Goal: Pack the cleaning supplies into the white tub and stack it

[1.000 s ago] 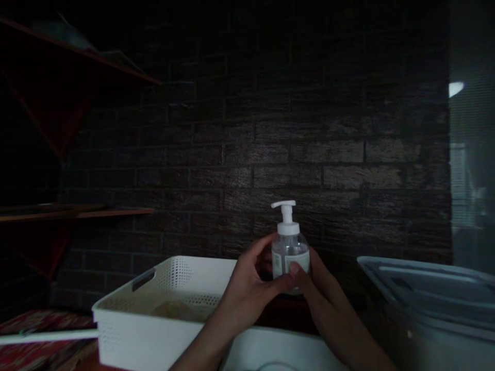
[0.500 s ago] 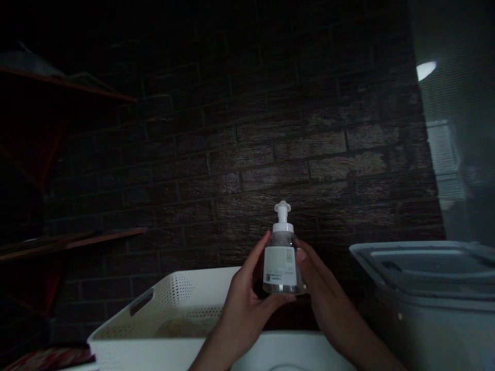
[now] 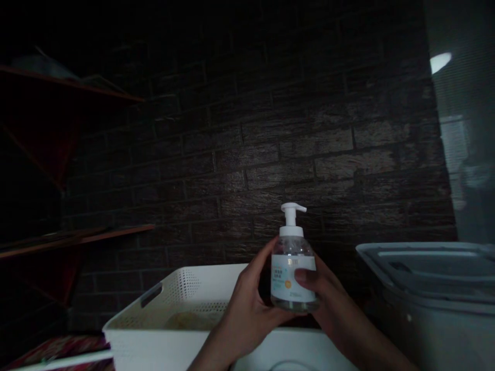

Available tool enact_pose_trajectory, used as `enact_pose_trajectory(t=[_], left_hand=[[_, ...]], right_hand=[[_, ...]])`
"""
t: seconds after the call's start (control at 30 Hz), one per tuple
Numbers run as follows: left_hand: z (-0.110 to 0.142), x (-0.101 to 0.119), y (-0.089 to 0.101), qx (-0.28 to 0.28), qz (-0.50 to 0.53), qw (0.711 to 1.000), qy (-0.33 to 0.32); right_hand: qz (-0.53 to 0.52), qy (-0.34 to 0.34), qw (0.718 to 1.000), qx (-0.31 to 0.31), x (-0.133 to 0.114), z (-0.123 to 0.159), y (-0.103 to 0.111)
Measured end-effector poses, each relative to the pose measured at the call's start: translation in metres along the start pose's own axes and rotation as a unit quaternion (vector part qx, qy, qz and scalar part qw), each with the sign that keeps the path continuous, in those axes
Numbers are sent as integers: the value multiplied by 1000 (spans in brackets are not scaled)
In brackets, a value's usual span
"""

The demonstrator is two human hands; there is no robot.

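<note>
A clear pump bottle (image 3: 284, 283) with a white pump top and a pale blue-and-white label stands upright between my two hands. Its spout points to the right, and the label's printed side faces me. My left hand (image 3: 249, 309) wraps the bottle's left side, with the thumb under its base. On the other side my right hand (image 3: 332, 299) grips it, the thumb lying across the label. The fingers behind the bottle are hidden. Both hands hold it above the front edge of a white surface.
A white perforated basket (image 3: 154, 337) stands to the left with something pale inside. To the right is a grey lidded bin (image 3: 444, 309). Dark wooden shelves (image 3: 116, 234) jut out at the left. A dark brick wall (image 3: 232, 170) rises behind.
The bottle has been turned in my hands: its spout now points right and a different label side shows. It also looks slightly larger and lower. The view has shifted a little.
</note>
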State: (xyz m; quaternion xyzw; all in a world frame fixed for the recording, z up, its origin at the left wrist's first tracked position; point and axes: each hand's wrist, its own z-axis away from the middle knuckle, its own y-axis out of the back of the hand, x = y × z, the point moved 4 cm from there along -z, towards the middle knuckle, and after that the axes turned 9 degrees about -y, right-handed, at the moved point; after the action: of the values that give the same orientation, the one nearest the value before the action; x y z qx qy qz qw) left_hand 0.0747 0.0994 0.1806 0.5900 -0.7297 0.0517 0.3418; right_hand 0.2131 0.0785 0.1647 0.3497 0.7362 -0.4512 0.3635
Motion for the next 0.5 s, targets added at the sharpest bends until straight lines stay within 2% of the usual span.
enact_pose_trajectory(t=[0.13, 0.3, 0.4, 0.5], left_hand=[[-1, 4, 2, 21, -60, 998, -14], [0, 9, 6, 61, -167, 983, -53], [2, 15, 8, 45, -179, 982, -50], [5, 20, 8, -2, -113, 993, -22]], right_hand=[[118, 42, 992, 19, -7, 5, -1], [264, 63, 960, 74, -7, 5, 5], [250, 72, 964, 62, -4, 3, 7], [209, 61, 975, 53, -1, 1, 6]])
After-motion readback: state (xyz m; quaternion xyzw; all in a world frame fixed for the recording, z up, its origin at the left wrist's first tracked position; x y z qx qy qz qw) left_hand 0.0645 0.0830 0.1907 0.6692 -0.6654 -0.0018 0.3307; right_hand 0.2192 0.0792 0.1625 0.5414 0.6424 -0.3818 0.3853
